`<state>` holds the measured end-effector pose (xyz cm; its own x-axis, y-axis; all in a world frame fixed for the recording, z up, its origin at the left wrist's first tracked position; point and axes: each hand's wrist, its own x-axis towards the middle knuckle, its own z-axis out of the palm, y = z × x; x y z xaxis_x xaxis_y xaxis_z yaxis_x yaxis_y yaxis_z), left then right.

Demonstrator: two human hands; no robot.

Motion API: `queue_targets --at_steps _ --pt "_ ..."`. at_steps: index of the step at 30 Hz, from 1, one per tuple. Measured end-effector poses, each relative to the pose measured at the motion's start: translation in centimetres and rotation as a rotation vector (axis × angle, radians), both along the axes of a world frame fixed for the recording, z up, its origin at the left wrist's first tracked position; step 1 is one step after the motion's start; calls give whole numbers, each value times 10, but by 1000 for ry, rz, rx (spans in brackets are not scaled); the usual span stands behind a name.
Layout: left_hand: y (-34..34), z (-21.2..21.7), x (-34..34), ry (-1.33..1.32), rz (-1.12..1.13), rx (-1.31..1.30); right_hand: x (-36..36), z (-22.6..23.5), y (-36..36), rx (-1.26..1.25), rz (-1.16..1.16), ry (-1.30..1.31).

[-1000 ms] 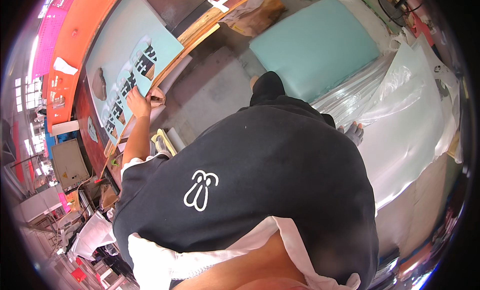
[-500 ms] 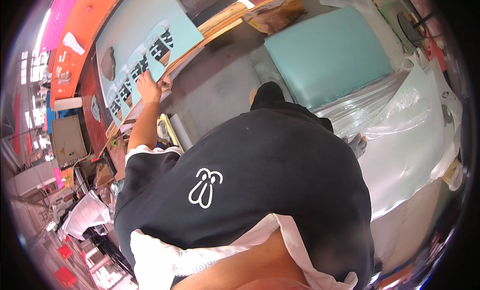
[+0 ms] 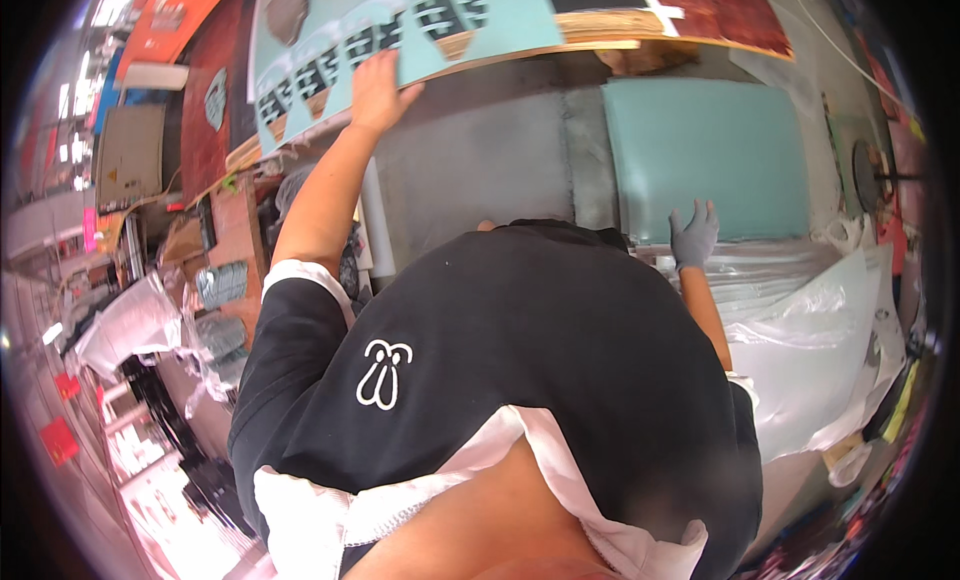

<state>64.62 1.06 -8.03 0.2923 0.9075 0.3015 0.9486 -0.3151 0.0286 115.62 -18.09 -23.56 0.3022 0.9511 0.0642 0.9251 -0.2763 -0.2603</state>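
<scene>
Just beyond the black shirt, the gloved right hand (image 3: 693, 234) rests open and spread on clear plastic sheeting (image 3: 800, 330), near the teal panel (image 3: 705, 150) lying on the grey floor (image 3: 480, 175). Farther off, the bare left hand (image 3: 378, 88) lies flat, fingers extended, against a patterned teal board's (image 3: 400, 25) lower edge, seemingly steadying it where it leans. Cluttered shelves (image 3: 150, 280) fill the room's left.

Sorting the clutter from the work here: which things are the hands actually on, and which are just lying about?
In hand:
left hand on the teal patterned board
gloved right hand by the plain teal panel

Lying about:
clear plastic sheeting
orange board
</scene>
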Motion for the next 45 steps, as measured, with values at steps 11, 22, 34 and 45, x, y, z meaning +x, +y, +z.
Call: queue_targets --at_steps 11,22,34,45 --pt "-142 -9 -205 -148 225 132 -198 -22 -16 -151 163 347" --pt "-325 -108 -201 -418 651 -96 -176 -28 -9 -266 460 374" --pt "-430 -144 -134 -547 756 -438 -161 2 -84 -529 514 258" --pt "-431 -84 -138 -540 640 -345 -153 -42 -95 -521 472 347"
